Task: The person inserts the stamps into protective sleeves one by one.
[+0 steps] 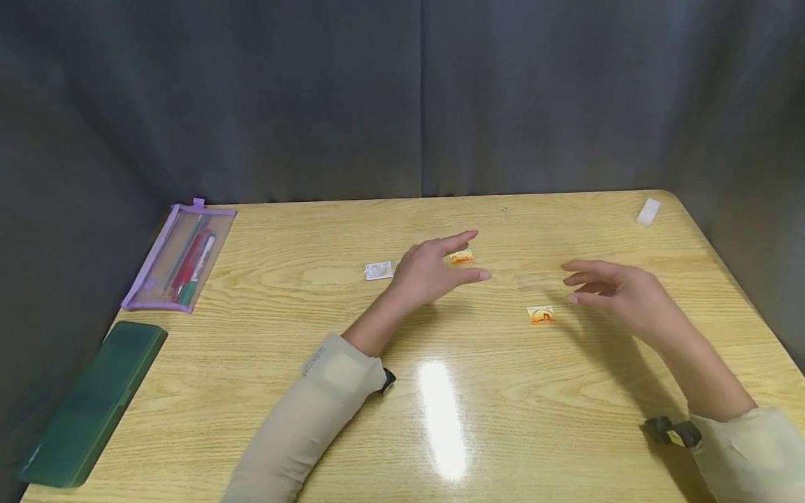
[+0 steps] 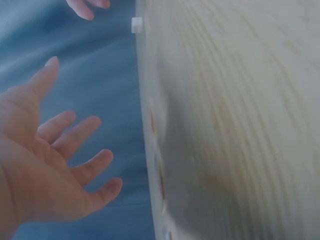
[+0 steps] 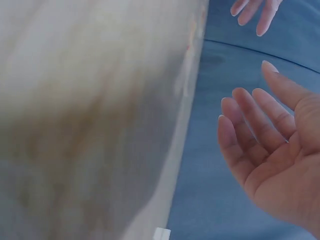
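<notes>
From the head view I am seeing three small printed cards lying flat on the wood-grain table (image 1: 283, 321). The pale card (image 1: 379, 271) is sitting leftmost of them, showing a whitish border round a greyish picture with a faint yellowish middle. Just right of the pale card, the left hand (image 1: 430, 265) is hovering above the table, released, its fingers reaching outward and its thumb standing well away from the index finger. Farther right of the pale card, the back orange card (image 1: 462, 258) is showing between that thumb and index finger, yellow with orange patches; the hand is covering part of it. Well right of the pale card and nearer the wearer, the front orange card (image 1: 541, 315) is displaying a cream upper edge and a bright orange picture with a dark reddish shape in its middle. Beyond it, farthest from the pale card, the right hand (image 1: 619, 293) is hanging above the table, also released, its fingers bending softly.
</notes>
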The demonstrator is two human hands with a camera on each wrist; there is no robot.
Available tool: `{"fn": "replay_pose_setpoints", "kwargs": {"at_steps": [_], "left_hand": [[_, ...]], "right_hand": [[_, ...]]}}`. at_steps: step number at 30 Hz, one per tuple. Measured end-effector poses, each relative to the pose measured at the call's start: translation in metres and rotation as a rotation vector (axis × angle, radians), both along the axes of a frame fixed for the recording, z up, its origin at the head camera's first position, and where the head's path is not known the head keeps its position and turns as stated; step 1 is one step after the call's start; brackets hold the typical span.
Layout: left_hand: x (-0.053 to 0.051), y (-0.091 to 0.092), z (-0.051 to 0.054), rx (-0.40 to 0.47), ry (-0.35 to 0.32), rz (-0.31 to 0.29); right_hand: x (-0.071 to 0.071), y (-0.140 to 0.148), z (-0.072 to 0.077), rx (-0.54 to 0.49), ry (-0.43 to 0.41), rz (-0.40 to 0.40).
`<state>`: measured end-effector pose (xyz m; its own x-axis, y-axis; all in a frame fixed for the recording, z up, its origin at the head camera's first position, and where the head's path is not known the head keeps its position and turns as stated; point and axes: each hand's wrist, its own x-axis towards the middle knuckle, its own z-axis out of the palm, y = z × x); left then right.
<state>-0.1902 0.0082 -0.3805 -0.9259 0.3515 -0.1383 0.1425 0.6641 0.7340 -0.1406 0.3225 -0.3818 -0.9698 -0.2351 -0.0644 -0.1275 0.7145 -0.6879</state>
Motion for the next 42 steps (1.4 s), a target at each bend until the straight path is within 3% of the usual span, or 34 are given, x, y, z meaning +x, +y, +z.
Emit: {"fn": "replay_pose_setpoints", "kwargs": {"at_steps": [7,15,25,42], "left_hand": [[-0.01,0.026,-0.011,-0.066,0.01,-0.03],[-0.016,0.056,-0.018,-0.265,0.068,-0.055],[-0.014,0.083,-0.024,-0.438,0.107,-0.19],[-0.011,0.107,-0.023,-0.585,0.122,-0.123]], "right_hand": [[-0.004,0.001,-0.007,0.085,-0.042,0.0],[-0.007,-0.001,-0.014,0.114,-0.076,0.032],[-0.011,-0.006,-0.019,0.138,-0.079,0.083],[-0.017,-0.018,-0.023,0.177,-0.071,0.114]]}}
